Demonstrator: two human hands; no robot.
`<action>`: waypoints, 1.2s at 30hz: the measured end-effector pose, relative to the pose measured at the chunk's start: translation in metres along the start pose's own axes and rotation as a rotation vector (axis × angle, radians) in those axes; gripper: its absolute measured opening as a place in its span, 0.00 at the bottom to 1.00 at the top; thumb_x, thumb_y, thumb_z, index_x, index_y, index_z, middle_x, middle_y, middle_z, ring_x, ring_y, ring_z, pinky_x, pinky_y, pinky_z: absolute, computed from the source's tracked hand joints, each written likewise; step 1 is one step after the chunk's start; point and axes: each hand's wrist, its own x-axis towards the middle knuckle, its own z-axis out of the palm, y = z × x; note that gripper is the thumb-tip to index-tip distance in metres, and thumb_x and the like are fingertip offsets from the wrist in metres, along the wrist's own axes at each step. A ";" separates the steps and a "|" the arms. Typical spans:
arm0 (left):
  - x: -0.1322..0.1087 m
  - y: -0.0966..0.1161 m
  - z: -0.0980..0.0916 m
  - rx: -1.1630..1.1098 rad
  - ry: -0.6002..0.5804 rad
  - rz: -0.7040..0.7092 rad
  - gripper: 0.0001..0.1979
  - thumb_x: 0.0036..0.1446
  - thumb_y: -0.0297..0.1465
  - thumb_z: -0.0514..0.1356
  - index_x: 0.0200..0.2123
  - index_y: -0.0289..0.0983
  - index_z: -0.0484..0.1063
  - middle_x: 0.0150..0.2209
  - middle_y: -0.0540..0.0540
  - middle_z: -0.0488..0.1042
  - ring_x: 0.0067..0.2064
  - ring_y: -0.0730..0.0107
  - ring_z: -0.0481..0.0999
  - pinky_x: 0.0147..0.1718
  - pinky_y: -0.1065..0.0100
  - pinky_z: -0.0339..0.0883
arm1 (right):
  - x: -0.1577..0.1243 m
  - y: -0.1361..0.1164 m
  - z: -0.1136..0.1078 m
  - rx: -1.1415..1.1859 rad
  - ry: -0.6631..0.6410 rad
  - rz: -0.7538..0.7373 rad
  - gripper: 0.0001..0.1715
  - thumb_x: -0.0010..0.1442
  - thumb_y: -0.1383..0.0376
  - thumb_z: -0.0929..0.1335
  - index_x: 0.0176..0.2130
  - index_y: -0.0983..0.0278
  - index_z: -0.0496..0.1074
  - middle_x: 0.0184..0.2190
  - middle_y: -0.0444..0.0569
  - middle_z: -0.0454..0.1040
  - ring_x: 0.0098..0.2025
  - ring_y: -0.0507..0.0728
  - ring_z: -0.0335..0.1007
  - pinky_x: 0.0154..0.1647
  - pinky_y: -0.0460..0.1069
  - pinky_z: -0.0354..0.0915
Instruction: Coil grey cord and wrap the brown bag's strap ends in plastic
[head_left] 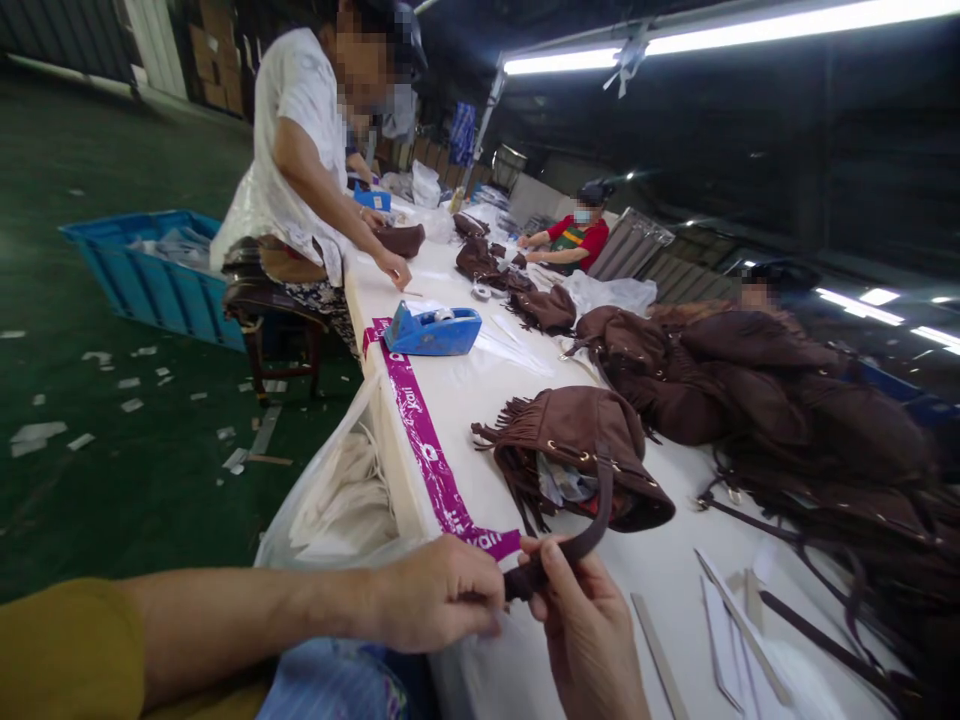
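— Where do you have the hands right now?

— On my feed, both are at the near end of the surface (465, 400), by the corner where the purple tape (429, 450) turns. The left hand (442, 595) has its fingers curled together and clamped on a brown strap (602, 490). The right hand (581, 610) pinches it just beside, thumb against fingers.

— And the bag (581, 420) it belongs to?

— Resting on the surface just beyond the hands, inward from the taped edge, its fringe towards that edge. The strap arches from it across the open mouth to the fingers.

— How far along is it, would you say?

— Partway, I judge. The stuffing (566, 480) is in and the eyelets are set, but the mouth gapes and the strap is in hand. I can't tell whether its gripped end is fastened; the fingers cover it.

— Anything else left?

— A pile of brown bags (697, 380) runs along the edge opposite the tape. I can't tell which of those are finished. Flat strips (660, 655) lie loose near the right hand, and the blue tape dispenser (431, 332) stands untouched by the taped edge.
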 end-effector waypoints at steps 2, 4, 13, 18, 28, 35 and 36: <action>-0.002 0.001 -0.008 0.001 -0.089 0.086 0.10 0.57 0.32 0.57 0.25 0.36 0.72 0.30 0.45 0.73 0.36 0.67 0.71 0.39 0.69 0.63 | -0.002 0.001 -0.002 0.101 -0.023 0.091 0.19 0.46 0.53 0.76 0.31 0.65 0.74 0.29 0.47 0.75 0.19 0.47 0.57 0.19 0.43 0.59; -0.002 0.003 -0.015 -0.069 -0.125 0.079 0.12 0.58 0.35 0.58 0.25 0.36 0.72 0.29 0.45 0.73 0.34 0.68 0.71 0.37 0.70 0.64 | -0.003 0.002 -0.004 0.122 -0.099 0.128 0.21 0.46 0.51 0.75 0.32 0.65 0.75 0.28 0.49 0.75 0.22 0.50 0.62 0.23 0.46 0.62; -0.002 0.000 -0.018 -0.471 -0.005 -0.204 0.22 0.40 0.47 0.69 0.21 0.34 0.68 0.22 0.53 0.69 0.25 0.77 0.66 0.26 0.74 0.60 | -0.003 0.001 -0.002 -0.225 -0.266 0.005 0.18 0.51 0.53 0.73 0.36 0.64 0.77 0.27 0.48 0.75 0.28 0.54 0.66 0.29 0.47 0.65; -0.010 -0.008 -0.034 -0.567 0.173 -0.311 0.19 0.34 0.40 0.71 0.22 0.33 0.69 0.21 0.53 0.70 0.23 0.78 0.64 0.24 0.74 0.57 | 0.010 -0.019 0.000 -0.163 -0.143 0.030 0.24 0.47 0.51 0.75 0.40 0.63 0.75 0.36 0.52 0.79 0.35 0.60 0.75 0.35 0.53 0.73; -0.010 -0.008 -0.033 -0.700 0.419 -0.315 0.15 0.33 0.34 0.70 0.19 0.35 0.66 0.17 0.54 0.67 0.19 0.79 0.62 0.20 0.75 0.54 | 0.017 -0.022 0.016 -0.118 -0.083 -0.072 0.23 0.46 0.56 0.77 0.40 0.63 0.74 0.36 0.50 0.80 0.34 0.58 0.78 0.36 0.51 0.76; -0.001 -0.012 -0.025 -0.720 0.426 -0.310 0.18 0.34 0.36 0.71 0.19 0.34 0.65 0.18 0.54 0.67 0.20 0.80 0.61 0.20 0.75 0.51 | 0.015 -0.021 0.012 -0.161 -0.098 -0.112 0.22 0.48 0.56 0.76 0.40 0.64 0.75 0.37 0.51 0.80 0.35 0.60 0.78 0.37 0.52 0.76; -0.001 -0.013 -0.024 -0.719 0.428 -0.311 0.19 0.34 0.36 0.71 0.19 0.34 0.65 0.18 0.54 0.67 0.20 0.80 0.61 0.21 0.75 0.51 | 0.014 -0.022 0.011 -0.164 -0.098 -0.114 0.22 0.48 0.56 0.76 0.41 0.63 0.75 0.37 0.51 0.80 0.35 0.60 0.78 0.38 0.53 0.76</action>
